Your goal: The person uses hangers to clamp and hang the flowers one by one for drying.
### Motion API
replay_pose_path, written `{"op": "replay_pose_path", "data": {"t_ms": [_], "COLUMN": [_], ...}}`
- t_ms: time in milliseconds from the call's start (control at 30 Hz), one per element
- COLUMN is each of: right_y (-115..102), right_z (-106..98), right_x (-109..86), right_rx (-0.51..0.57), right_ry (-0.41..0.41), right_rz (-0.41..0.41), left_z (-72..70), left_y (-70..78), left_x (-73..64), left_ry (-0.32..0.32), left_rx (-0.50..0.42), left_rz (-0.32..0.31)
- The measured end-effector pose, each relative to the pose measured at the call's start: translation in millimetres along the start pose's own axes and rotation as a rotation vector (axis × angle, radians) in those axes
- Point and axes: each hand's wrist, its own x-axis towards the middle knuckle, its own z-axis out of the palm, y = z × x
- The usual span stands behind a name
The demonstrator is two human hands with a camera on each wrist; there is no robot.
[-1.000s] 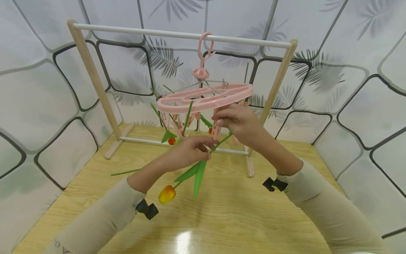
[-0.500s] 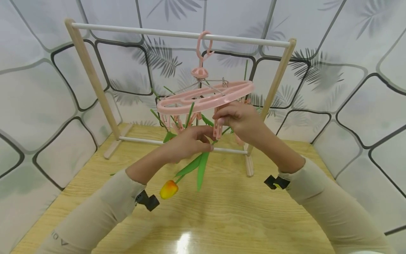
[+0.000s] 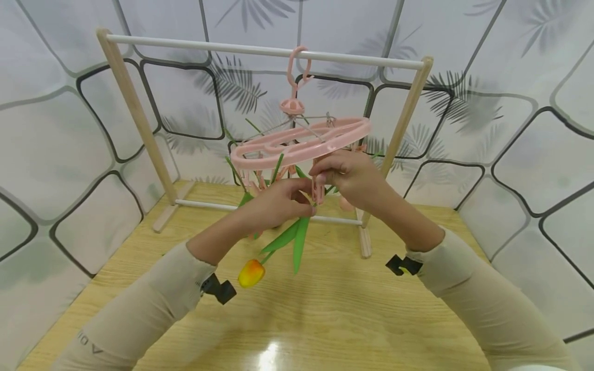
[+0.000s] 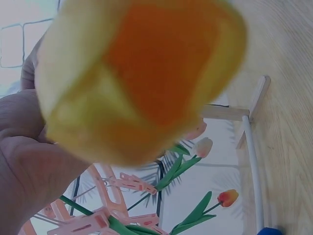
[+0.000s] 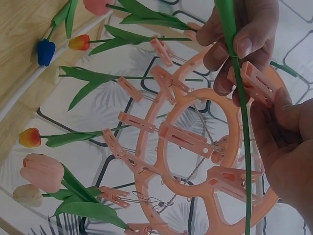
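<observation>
My left hand (image 3: 283,203) pinches the green stem (image 5: 243,112) of an orange-yellow tulip (image 3: 251,273); its bloom hangs below the wrist and fills much of the left wrist view. Long green leaves (image 3: 300,245) droop under my fingertips. My right hand (image 3: 355,175) pinches a pink clothespin (image 5: 259,83) beneath the near rim of a round pink clip hanger (image 3: 303,153). The left fingertips are right beside that peg, and the stem passes close by it. Whether the stem lies between the peg's jaws cannot be told.
The hanger hooks over the white rod (image 3: 199,46) of a wooden-legged rack (image 3: 134,113). Several tulips hang head-down from other pegs, among them a pink tulip (image 5: 43,172) and a red-yellow one (image 4: 228,198). A blue tulip (image 5: 45,52) is near the lower bar.
My left hand has moved up and right with the tulip, closer to the peg. The right hand stays on the clothespin with little movement.
</observation>
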Motion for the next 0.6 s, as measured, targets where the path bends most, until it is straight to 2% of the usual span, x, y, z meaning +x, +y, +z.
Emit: {"op": "replay_pose_path", "data": {"t_ms": [167, 367, 600], "right_y": [0.7, 1.5, 0.2], "right_z": [0.5, 0.3, 0.3], "right_x": [0.6, 1.3, 3.1], "right_rx": [0.006, 0.016, -0.040], "right_ry": [-0.009, -0.034, -0.065], "right_rz": [-0.012, -0.013, -0.020], "left_z": [-0.8, -2.6, -4.0], "left_y": [2.3, 0.9, -0.4], "left_x": [0.9, 1.4, -0.1], "left_ry": [-0.013, -0.021, -0.032], "left_rx": [-0.039, -0.039, -0.064], "left_rz": [0.020, 0.018, 0.017]}}
